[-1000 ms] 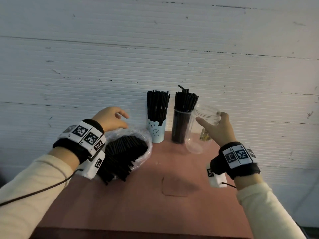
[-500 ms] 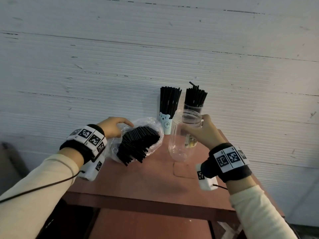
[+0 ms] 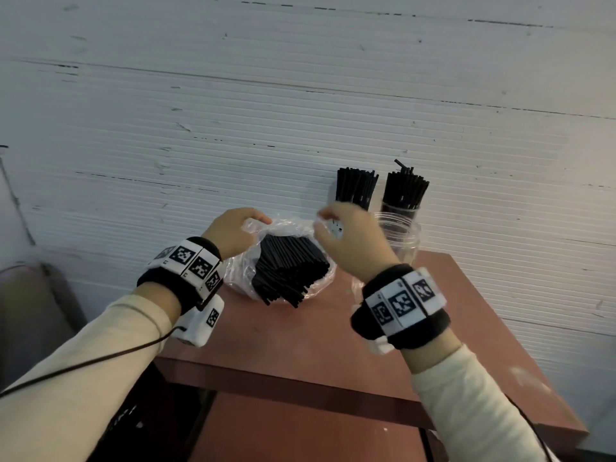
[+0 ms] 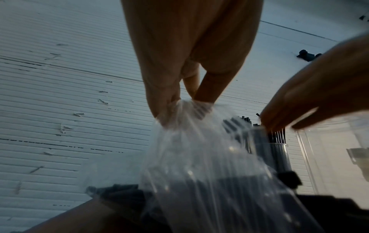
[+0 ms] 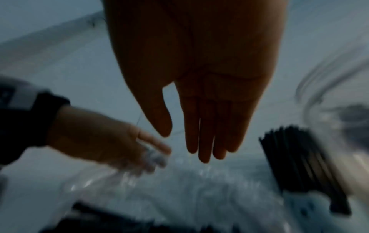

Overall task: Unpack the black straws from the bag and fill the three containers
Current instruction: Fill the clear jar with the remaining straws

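Now the clear empty plastic jar [image 3: 400,238] is set down at the far right, and the right hand [image 3: 353,241], fingers straight, reaches the crinkled clear bag [image 3: 240,275] of black straws [image 3: 290,265]; the left hand [image 3: 230,231] pinches its rim.

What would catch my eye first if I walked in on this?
The clear bag stuffed with black straws, lying at the back of the red table, with the left hand pinching its edge and the right hand reaching over. Behind stand two cups crammed with straws and an empty clear jar.
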